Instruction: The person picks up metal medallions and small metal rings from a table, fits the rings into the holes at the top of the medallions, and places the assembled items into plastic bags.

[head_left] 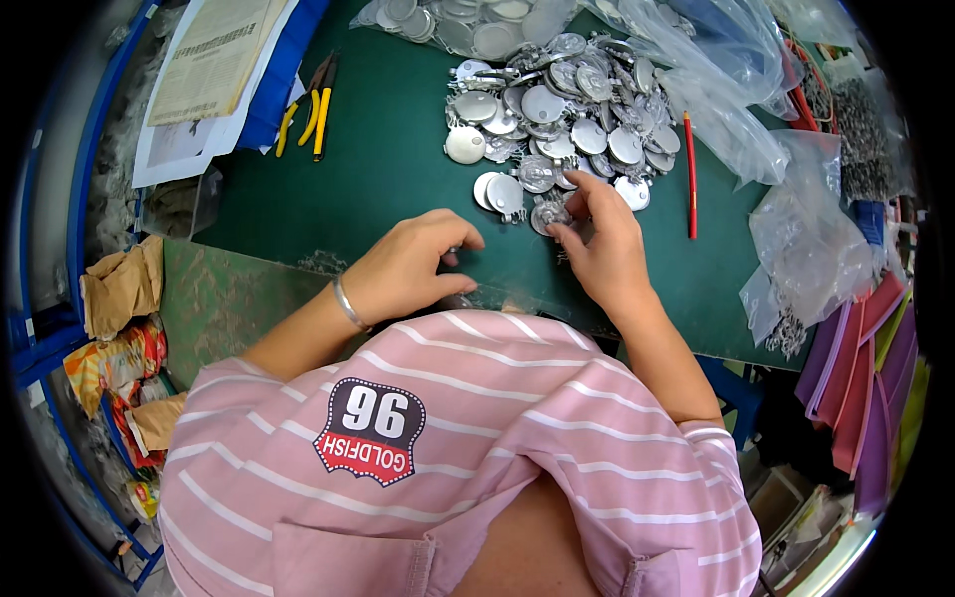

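Touching round, embossed silver metal disc [544,214] with right hand [609,244], near edge of silver disc pile [542,104].
Cannot tell whether gripping; curling left hand [406,264] over dark-green tabletop [378,149], cannot tell whether holding anything.

The discs [542,103] look smooth, shiny metal, the bag [811,234] glossy plastic, the shirt [468,428] matt cloth.

Metal discs [542,104] on green table [378,129]
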